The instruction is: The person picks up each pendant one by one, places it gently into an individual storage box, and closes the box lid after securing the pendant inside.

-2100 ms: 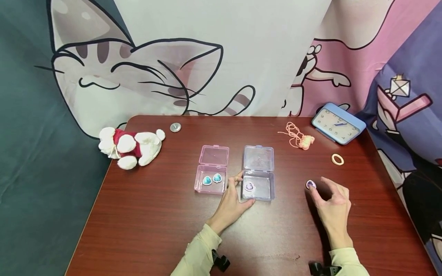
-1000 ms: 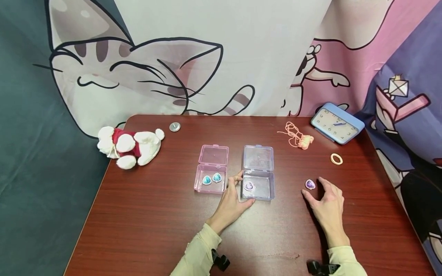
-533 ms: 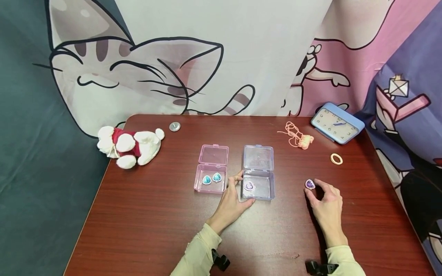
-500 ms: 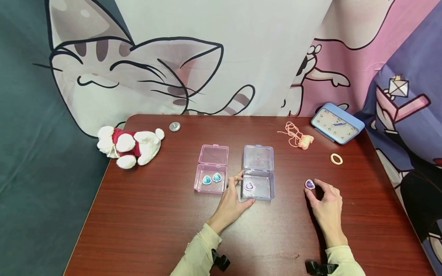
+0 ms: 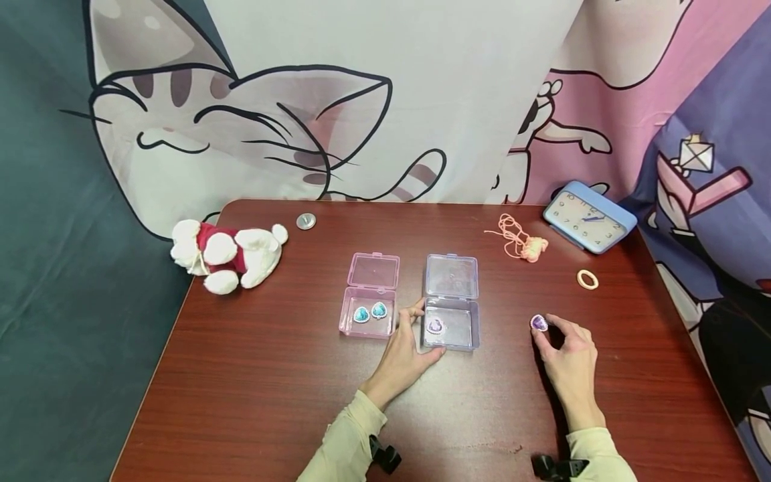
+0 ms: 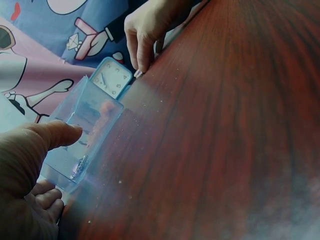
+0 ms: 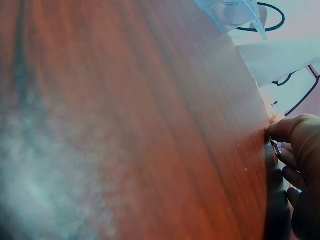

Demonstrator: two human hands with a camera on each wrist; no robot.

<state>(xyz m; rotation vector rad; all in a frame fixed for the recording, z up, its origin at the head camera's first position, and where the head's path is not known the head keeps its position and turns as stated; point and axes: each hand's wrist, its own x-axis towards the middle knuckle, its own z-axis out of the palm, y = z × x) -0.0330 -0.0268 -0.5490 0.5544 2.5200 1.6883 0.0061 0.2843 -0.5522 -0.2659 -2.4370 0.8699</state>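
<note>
Right hand [image 5: 569, 351]: fingers, spread a second earlier, were closed into a pinch on the purple gem [image 5: 539, 323], near the worktop's right edge.
Left hand [image 5: 405, 351]: kept curled against the blue box [image 5: 452, 326].
Meaning: gem judged secured for lifting.

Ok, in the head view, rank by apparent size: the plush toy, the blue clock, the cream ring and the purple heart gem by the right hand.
1. Plush toy, clearly largest.
2. Blue clock.
3. Cream ring and purple heart gem look about alike; the right hand partly covers the gem, so I won't rank them.
</note>
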